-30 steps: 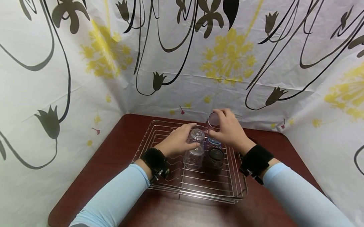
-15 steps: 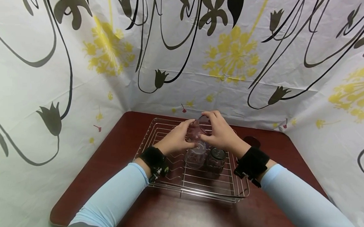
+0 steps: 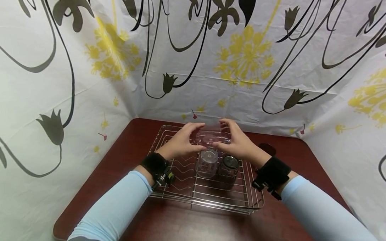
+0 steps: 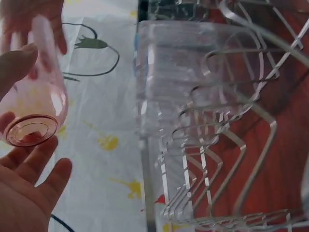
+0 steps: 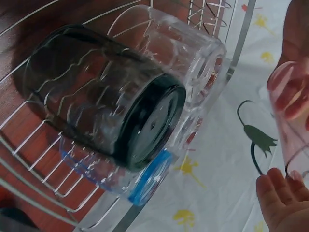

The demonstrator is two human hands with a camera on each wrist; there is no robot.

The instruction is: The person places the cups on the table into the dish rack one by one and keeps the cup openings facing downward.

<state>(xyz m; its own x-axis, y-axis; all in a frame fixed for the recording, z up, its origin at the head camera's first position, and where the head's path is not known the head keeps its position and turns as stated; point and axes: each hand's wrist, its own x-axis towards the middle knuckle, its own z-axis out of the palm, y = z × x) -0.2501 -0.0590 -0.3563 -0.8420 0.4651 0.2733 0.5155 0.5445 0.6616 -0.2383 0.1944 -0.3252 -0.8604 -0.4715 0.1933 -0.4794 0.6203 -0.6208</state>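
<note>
Both hands hold a pink-tinted drinking glass (image 3: 209, 137) on its side over the back of the wire dish rack (image 3: 219, 202). My left hand (image 3: 183, 140) curls its fingers and thumb about the base end, and the ringed bottom (image 4: 31, 130) shows in the left wrist view. At the other end, my right hand (image 3: 236, 140) grips the glass with fingers and thumb. Below them, a clear glass (image 3: 207, 166) stands upside down in the rack beside a smoky dark glass (image 3: 228, 170). A glass with a blue base (image 5: 152, 179) and a further clear glass stand behind.
Wavy wire dividers (image 3: 182, 172) fill the rack's left part. A dark round disc (image 3: 267, 149) lies on the red-brown table (image 3: 123, 144) right of the rack. A patterned white curtain (image 3: 186, 106) closes off the back and sides.
The right hand has brought the pink glass leftward, in front of the left hand. The left hand has moved off the clear glasses and taken hold of the pink glass's base end.
</note>
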